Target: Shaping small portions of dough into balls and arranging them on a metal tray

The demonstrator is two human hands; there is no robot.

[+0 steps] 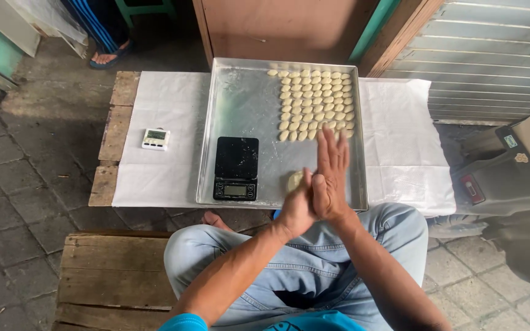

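Two palms [317, 190] pressed together — dough lump [294, 181] beside them, long axis unclear.

Bare tray [246, 104] left of dough rows [316, 103]; black scale [236, 167] blocks near-left corner.

Soft even daylight, no hard shadows, dull sheen on the metal baking tray [240, 98], white cloth [167, 135] left of the tray bright but not blown out, motion blur on the right hand [329, 178] above the tray's near edge, slight wide-angle bending at frame edges, dim ground beyond the tray.
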